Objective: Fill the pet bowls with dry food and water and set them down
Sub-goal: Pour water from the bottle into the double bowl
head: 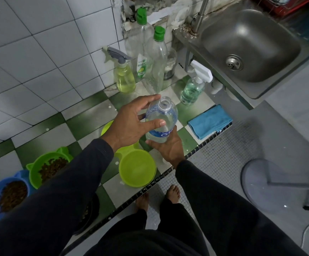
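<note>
**Open water bottle held over the green-and-white counter**

From the head camera I look down at a tiled counter (80, 124). Its dark front edge runs on a slant from the lower left up to the right, and the person's bare feet stand just past it on the grey floor.

The right hand (168, 146) holds the water bottle (161, 122) from below, with its fingers curled round the bottom part. The bottle has no cap on and stands nearly upright. The left hand (133, 122) reaches in from the side with its fingers spread; the thumb presses on the bottle and the other fingers curl toward the neck.

Right under the hands is an empty lime bowl (137, 170), close to the front edge. Another lime bowl (105, 129) peeks out behind the left hand. To the left, a green bowl (46, 169) and a blue bowl (8, 194) hold brown dry food; the left sleeve hides part of them.

A blue cloth (210, 121) lies by the right end of the counter. Spray bottles and tall bottles stand at the back wall. The steel sink (249, 47) is to the right.
</note>
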`<state>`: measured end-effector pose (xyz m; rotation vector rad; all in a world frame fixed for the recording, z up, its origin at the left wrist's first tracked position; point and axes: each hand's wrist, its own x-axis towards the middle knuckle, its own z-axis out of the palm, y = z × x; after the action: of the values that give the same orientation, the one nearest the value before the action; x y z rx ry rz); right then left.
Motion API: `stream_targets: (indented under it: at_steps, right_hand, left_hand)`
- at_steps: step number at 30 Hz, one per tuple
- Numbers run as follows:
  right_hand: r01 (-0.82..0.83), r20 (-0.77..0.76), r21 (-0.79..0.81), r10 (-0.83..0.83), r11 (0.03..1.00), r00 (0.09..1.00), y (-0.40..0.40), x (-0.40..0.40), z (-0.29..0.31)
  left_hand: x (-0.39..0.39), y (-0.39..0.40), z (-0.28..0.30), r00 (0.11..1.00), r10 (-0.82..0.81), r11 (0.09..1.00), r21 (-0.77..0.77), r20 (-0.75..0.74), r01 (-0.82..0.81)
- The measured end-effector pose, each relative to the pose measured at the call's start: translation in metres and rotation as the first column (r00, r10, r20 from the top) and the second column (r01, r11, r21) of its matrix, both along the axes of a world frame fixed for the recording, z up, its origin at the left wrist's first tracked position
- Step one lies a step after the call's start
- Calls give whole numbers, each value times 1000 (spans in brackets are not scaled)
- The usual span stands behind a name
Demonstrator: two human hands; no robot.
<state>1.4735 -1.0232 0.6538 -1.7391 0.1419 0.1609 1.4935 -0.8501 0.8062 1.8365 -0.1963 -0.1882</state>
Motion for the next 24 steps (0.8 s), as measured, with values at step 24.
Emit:
stream_targets:
  at_steps: [24]
  right_hand:
    - [22,61,-287,-5,958,998,-8,-22,52]
  left_hand:
    - [-23,5,26,998,29,984,-179,51,-20]
